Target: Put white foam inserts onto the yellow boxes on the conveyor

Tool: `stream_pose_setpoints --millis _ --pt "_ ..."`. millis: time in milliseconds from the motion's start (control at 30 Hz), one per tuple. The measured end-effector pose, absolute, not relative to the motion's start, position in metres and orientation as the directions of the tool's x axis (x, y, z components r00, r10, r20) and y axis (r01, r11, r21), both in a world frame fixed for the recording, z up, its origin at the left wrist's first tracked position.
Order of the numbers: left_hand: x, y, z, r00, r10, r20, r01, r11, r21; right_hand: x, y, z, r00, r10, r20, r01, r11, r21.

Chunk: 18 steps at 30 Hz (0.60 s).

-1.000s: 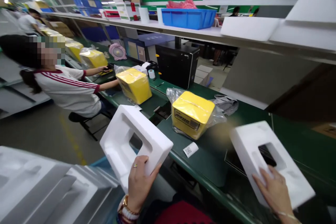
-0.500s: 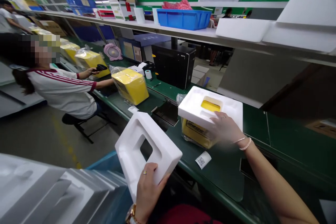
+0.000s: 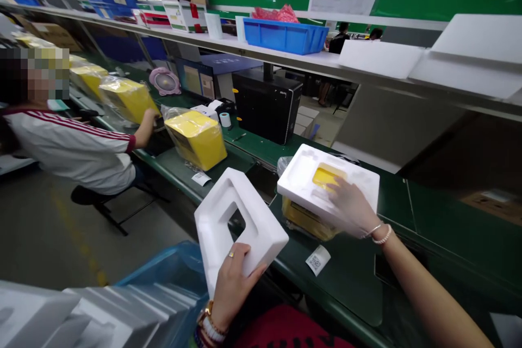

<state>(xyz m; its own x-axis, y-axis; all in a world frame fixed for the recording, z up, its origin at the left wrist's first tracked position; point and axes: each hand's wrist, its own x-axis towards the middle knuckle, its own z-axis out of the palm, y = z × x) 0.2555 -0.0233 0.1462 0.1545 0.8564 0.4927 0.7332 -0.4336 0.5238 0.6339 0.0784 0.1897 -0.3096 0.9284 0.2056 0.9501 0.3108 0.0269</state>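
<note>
My left hand (image 3: 234, 285) grips a white foam end cap (image 3: 240, 223) with a rectangular opening, holding it over the bench edge. My right hand (image 3: 353, 206) presses on a second white foam end cap (image 3: 314, 187). That cap sits on top of a yellow box (image 3: 305, 220) in clear plastic film, and yellow shows through its opening. The box's lower part is mostly hidden by the cap. A small white barcode label (image 3: 317, 260) lies on the green workbench (image 3: 346, 283) just in front of the box.
A seated co-worker (image 3: 69, 147) at the left reaches toward a bagged yellow box (image 3: 127, 99). Another bagged yellow box (image 3: 196, 139) stands nearer. A black computer tower (image 3: 267, 109) stands behind the bench. White foam pieces (image 3: 122, 312) are stacked at lower left, above a blue bag.
My right hand has set its foam end cap down on top of the yellow box and stays on it. My left hand keeps its cap, and the view has turned slightly.
</note>
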Motion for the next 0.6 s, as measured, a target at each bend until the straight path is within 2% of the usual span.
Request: stream_pose_setpoints --millis 100,200,300,467,600 --pt "0.247 -0.010 0.148 0.209 0.855 0.475 0.715 -0.465 0.522 0.641 0.125 0.191 -0.113 0.965 0.237 0.993 0.117 -0.002" --pt "0.239 -0.001 0.149 0.257 0.874 0.413 0.711 -0.460 0.531 0.647 0.166 0.178 0.045 0.997 0.068 0.999 -0.046 0.002" --pt "0.230 0.005 0.148 0.277 0.894 0.352 0.717 -0.437 0.543 0.652 0.183 0.161 0.073 0.996 -0.050 0.997 -0.072 0.022" --pt "0.216 0.017 0.131 0.331 0.898 0.290 0.764 -0.436 0.476 0.655 0.179 0.152 0.080 0.997 -0.016 0.996 -0.079 0.037" --pt "0.215 0.033 0.109 0.382 0.914 0.137 0.839 -0.405 0.362 0.658 0.179 0.151 0.068 0.998 -0.007 0.998 -0.068 0.017"
